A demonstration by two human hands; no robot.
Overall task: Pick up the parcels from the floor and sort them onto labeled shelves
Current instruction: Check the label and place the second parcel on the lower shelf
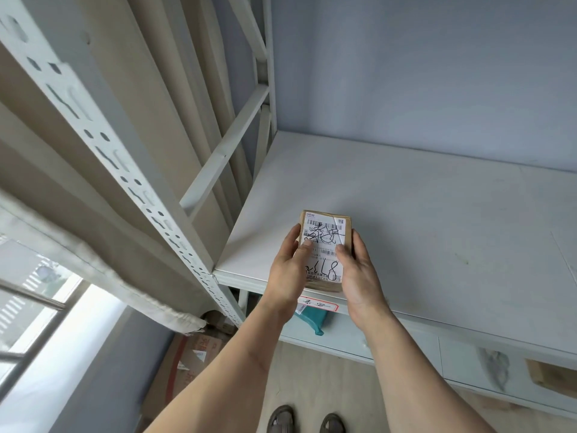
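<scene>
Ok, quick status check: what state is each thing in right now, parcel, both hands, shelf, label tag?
Parcel: held in both hands, label face up, over the shelf's front edge; whether it touches the board I cannot tell.
Left hand: gripping the parcel's left side, thumb on the label.
Right hand: gripping the parcel's right side.
Shelf: bare board apart from the parcel.
Label tag: stuck on the shelf's front edge, partly hidden by the hands.

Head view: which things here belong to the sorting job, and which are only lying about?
Job:
- parcel, held by left hand and right hand
- top shelf
- shelf label

Lying about:
- teal item on the lower shelf
- cardboard boxes on the floor
- curtain
</scene>
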